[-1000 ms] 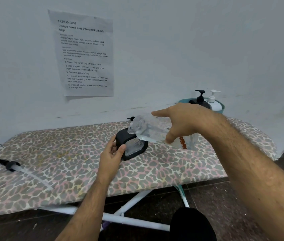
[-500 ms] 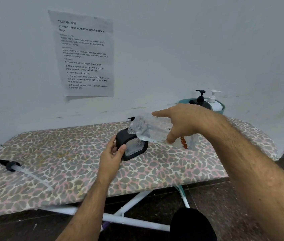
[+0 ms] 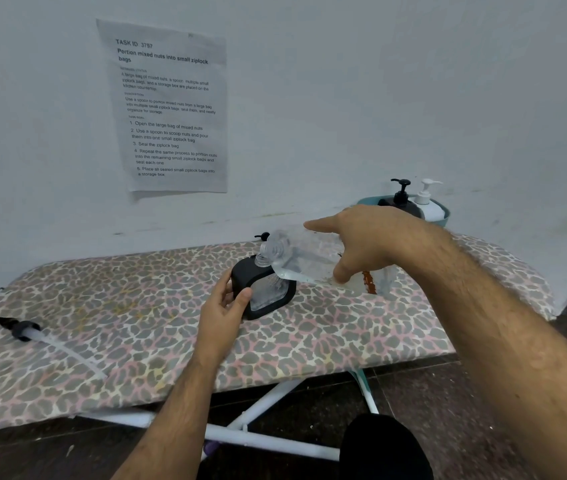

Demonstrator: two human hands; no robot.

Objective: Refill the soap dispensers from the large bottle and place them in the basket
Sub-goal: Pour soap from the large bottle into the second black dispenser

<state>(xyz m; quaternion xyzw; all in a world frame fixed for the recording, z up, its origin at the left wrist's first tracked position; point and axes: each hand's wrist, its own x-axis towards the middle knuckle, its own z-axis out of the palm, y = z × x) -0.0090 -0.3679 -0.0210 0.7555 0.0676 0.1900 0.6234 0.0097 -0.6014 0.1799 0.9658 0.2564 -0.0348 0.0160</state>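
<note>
In the middle of the frame, the black soap dispenser (image 3: 263, 289) stands open on the spotted board (image 3: 102, 323), held by the left hand (image 3: 223, 306). The right hand (image 3: 358, 244) grips the big clear bottle (image 3: 306, 256), tipped into it. Two dispensers (image 3: 413, 199) already sit in the basket (image 3: 445, 216) at upper right; this one's pump (image 3: 22, 329), far left, still needs putting on.

Head view, forward-down over ironing board (image 3: 310, 341)
</note>
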